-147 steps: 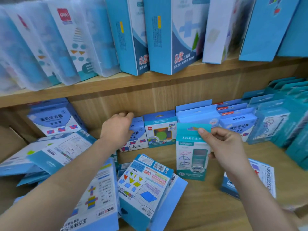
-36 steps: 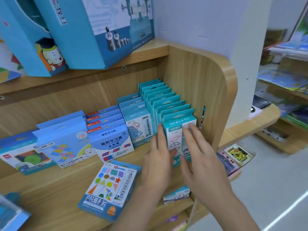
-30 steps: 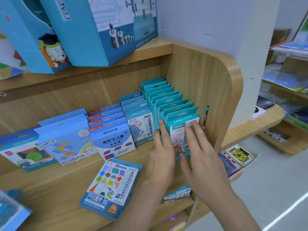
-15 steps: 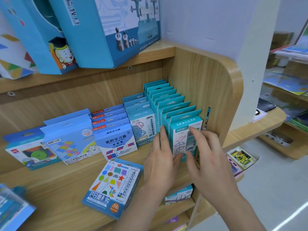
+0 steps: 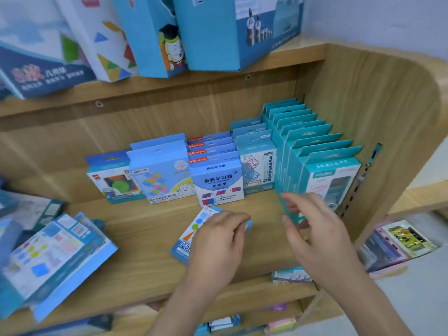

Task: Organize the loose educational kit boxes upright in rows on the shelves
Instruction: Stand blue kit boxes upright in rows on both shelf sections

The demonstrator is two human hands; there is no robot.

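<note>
The loose shapes box (image 5: 191,232) lies flat, face up, on the shelf board (image 5: 145,241), near the front edge and in front of the standing rows. Its long axis runs from near to far, with the far end leaning a little right and the printed title at the near end. The left hand (image 5: 218,246) is right on top of it, fingers bent down over its right edge. From here I can't tell whether they have closed on the box or only rest on it. The right hand (image 5: 317,236) is just to the right, apart from the left, with fingers loosely spread and nothing in them. So the left hand is plainly the one placed to tip the box up.

The right hand hangs in front of the teal row (image 5: 332,175), which stands upright against the side panel (image 5: 375,105). Whether it touches the front box there I can't make out.

Much of the shapes box's face is hidden under the left hand. A pile of loose boxes (image 5: 53,255) at the far left is blurred and runs off the edge of view.
</note>
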